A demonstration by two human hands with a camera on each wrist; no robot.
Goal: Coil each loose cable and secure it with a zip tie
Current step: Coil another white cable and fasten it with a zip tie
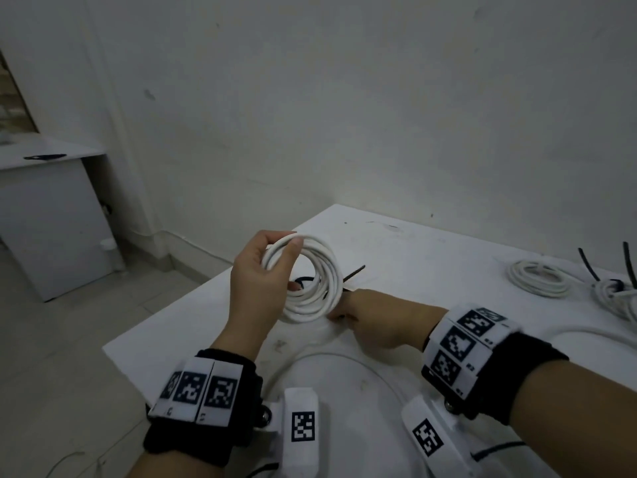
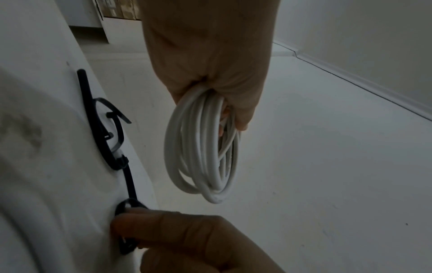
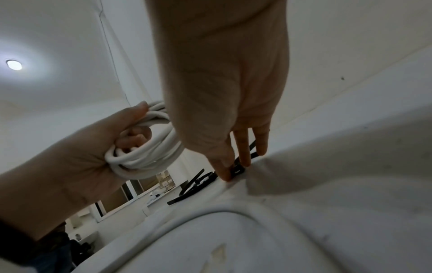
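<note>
My left hand (image 1: 294,265) grips a white cable coil (image 1: 310,298) and holds it upright just above the white table (image 1: 431,267). In the left wrist view the coil (image 2: 201,147) hangs from that hand's curled fingers (image 2: 243,118). My right hand (image 3: 233,169) reaches down to the tabletop behind the coil. Its thumb and fingers pinch a black zip tie (image 3: 238,170) that lies on the table. The tie's tail (image 1: 356,270) sticks out past the coil. Two or three more black zip ties (image 2: 103,127) lie near the table's left edge.
Two coiled white cables lie at the far right, one plain (image 1: 539,279) and one with black ties (image 1: 615,288). A loose white cable (image 1: 344,357) curves over the near part of the table. The table's left edge (image 1: 165,312) drops to the floor. A side desk (image 1: 44,160) stands far left.
</note>
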